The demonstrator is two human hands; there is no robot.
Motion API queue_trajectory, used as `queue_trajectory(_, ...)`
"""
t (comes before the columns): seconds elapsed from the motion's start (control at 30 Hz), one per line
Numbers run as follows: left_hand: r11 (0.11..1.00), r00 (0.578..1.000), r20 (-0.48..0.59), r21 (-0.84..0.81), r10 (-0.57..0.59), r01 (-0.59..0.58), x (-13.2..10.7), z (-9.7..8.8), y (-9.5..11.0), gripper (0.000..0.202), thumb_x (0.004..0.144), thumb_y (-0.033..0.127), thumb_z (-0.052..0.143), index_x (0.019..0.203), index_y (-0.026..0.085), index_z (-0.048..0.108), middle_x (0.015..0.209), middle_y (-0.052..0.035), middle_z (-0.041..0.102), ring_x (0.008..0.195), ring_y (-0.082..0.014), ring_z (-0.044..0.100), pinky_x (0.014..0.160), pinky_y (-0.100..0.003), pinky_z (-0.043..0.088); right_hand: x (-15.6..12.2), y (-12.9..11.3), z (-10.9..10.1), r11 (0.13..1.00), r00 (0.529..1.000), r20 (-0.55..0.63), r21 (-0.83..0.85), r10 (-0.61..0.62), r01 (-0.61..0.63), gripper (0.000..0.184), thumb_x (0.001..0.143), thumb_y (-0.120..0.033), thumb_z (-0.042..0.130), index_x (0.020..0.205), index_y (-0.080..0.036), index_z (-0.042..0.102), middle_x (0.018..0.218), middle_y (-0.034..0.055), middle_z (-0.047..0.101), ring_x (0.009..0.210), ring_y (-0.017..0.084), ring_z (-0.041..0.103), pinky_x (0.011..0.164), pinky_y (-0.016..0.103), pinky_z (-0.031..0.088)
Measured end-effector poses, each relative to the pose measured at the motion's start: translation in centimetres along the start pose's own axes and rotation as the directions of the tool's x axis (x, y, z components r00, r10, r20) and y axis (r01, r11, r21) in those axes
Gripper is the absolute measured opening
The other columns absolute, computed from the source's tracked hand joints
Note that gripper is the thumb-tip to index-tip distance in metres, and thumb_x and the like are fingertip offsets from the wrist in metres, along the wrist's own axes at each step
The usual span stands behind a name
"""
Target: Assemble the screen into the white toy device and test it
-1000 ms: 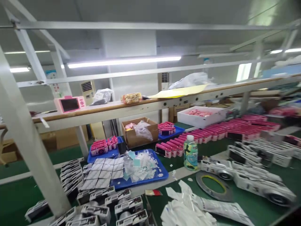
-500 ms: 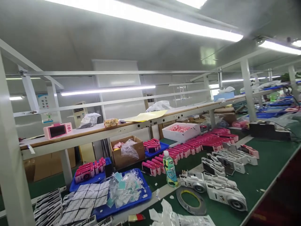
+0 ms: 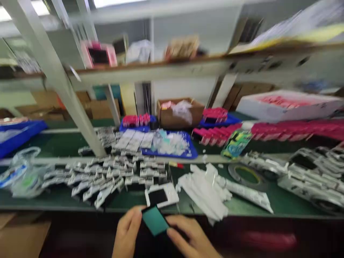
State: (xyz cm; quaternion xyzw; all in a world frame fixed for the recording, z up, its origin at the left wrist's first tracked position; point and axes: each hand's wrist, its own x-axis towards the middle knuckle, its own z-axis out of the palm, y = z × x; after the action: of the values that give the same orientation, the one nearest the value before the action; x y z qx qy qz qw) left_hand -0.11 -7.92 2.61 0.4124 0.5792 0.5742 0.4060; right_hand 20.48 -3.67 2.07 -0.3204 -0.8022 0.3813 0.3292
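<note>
**At the bench edge, both hands on 1 small part**

The left hand and right hand hold a teal rectangular piece between them, just off the near edge of the green-matted workbench. Its dark backing may be a small screen, but blur hides the detail. The fingers of both hands are closed on its edges, though how firmly cannot be told. The step in hand appears to be handling this piece, and with both hands on it, any other pick-up calls for 1 hand to let go first.

Just beyond it, a white camera-shaped shell with a black screen lies on the mat, close to the fingers. To its left spreads a crowd of white-and-black shells; to its right lie a heap of white plastic sleeves and a roll of tape. Further on are a blue tray of peeled film backings, a drinks bottle on its side, rows of pink boxed cameras and a cardboard box. A white foam crate sits at the right. Above runs a wood-edged shelf beneath a white steel frame.
</note>
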Motion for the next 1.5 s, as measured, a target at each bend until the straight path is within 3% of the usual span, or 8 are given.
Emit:
queue_trajectory(0.27, 0.938, 0.919, 0.190, 0.054, -0.347, 0.343, -0.3, -3.0, -4.9, 0.050, 0.092, 0.061, 0.062, 0.098, 0.015, 0.081, 0.092, -0.0107, 0.080, 0.083, -0.0256, 0.074, 0.077, -0.034, 0.059, 0.0, 2.7, 2.9, 0.952, 0.972, 0.118, 0.210, 0.203, -0.224, 0.033, 0.105, -0.040, 0.049, 0.103, -0.020, 0.075, 0.094, 0.0050, 0.080, 0.082, 0.015, 0.075, 0.076, 0.024, 0.058)
queue_trajectory(0.53, 0.969, 0.876, 0.420, 0.040, -0.237, 0.243, 0.9, -4.7, -5.7, 0.035, 0.089, 0.052, 0.067, 0.100, 0.022, 0.082, 0.100, -0.0097, 0.081, 0.087, -0.0258, 0.076, 0.080, -0.033, 0.062, 0.2, 4.1, 2.3, 0.933, 0.963, 0.158, 0.254, 0.219, -0.254, 0.026, 0.104, -0.034, 0.054, 0.114, -0.021, 0.074, 0.092, 0.0036, 0.080, 0.082, 0.015, 0.073, 0.077, 0.026, 0.057)
queue_trajectory(0.7, 0.943, 0.867, 0.373, 0.159, -0.331, 0.292, 1.2, -4.4, -6.2, 0.032, 0.099, 0.043, 0.057, 0.107, 0.022, 0.080, 0.101, -0.0086, 0.080, 0.090, -0.0221, 0.075, 0.080, -0.029, 0.061, 1.0, 4.8, 2.2, 0.917, 0.966, 0.167, 0.318, 0.196, -0.241, 0.021, 0.104, -0.030, 0.055, 0.107, -0.020, 0.073, 0.084, 0.0012, 0.079, 0.075, 0.012, 0.071, 0.072, 0.024, 0.055)
queue_trajectory(0.93, 0.927, 0.789, 0.530, -0.013, -0.311, 0.374, 2.4, -3.9, -6.3, 0.057, 0.079, 0.053, 0.081, 0.130, 0.028, 0.071, 0.103, -0.0079, 0.080, 0.081, -0.0256, 0.077, 0.069, -0.032, 0.064, 1.5, 4.9, 2.1, 0.523, 0.805, 0.373, 0.619, 0.462, -0.586, 0.030, 0.101, -0.045, 0.058, 0.087, -0.020, 0.068, 0.074, 0.0015, 0.077, 0.068, 0.014, 0.074, 0.065, 0.025, 0.060)
queue_trajectory(1.1, 0.974, 0.829, 0.516, 0.061, -0.216, 0.216, 3.7, -3.6, -6.2, 0.058, 0.076, 0.047, 0.086, 0.130, 0.033, 0.069, 0.111, -0.0036, 0.079, 0.085, -0.0224, 0.077, 0.070, -0.028, 0.064, 1.9, 4.9, 2.6, 0.342, 0.745, 0.451, 0.687, 0.492, -0.642, 0.028, 0.096, -0.047, 0.066, 0.085, -0.021, 0.067, 0.074, 0.0008, 0.076, 0.069, 0.015, 0.074, 0.069, 0.027, 0.061)
queue_trajectory(1.3, 0.959, 0.874, 0.486, 0.247, 0.003, -0.140, 3.2, -4.5, -5.6, 0.079, 0.078, 0.050, 0.084, 0.147, 0.032, 0.050, 0.126, -0.0079, 0.072, 0.105, -0.0246, 0.073, 0.084, -0.032, 0.063, 2.2, 4.7, 2.7, 0.515, 0.762, 0.384, 0.570, 0.521, -0.640, 0.030, 0.096, -0.050, 0.064, 0.084, -0.023, 0.067, 0.072, -0.0003, 0.073, 0.068, 0.014, 0.071, 0.063, 0.027, 0.056)
queue_trajectory(1.37, 0.795, 0.842, 0.509, 0.430, 0.178, -0.428, 2.8, -4.7, -5.0, 0.087, 0.077, 0.047, 0.086, 0.151, 0.030, 0.044, 0.139, -0.0106, 0.065, 0.124, -0.0284, 0.065, 0.101, -0.039, 0.057, 2.3, 4.5, 2.6, 0.590, 0.783, 0.350, 0.518, 0.514, -0.619, 0.026, 0.097, -0.046, 0.064, 0.085, -0.024, 0.067, 0.071, -0.0011, 0.073, 0.066, 0.014, 0.070, 0.062, 0.026, 0.053)
queue_trajectory(1.5, 0.370, 0.650, 0.696, 0.542, 0.306, -0.755, 2.3, -4.7, -4.0, 0.071, 0.083, 0.040, 0.083, 0.145, 0.022, 0.054, 0.145, -0.0102, 0.063, 0.140, -0.0296, 0.054, 0.124, -0.044, 0.036, 2.5, 3.9, 2.5, 0.656, 0.811, 0.344, 0.477, 0.473, -0.585, 0.019, 0.098, -0.039, 0.063, 0.087, -0.024, 0.068, 0.074, -0.0013, 0.073, 0.067, 0.013, 0.068, 0.063, 0.026, 0.053)
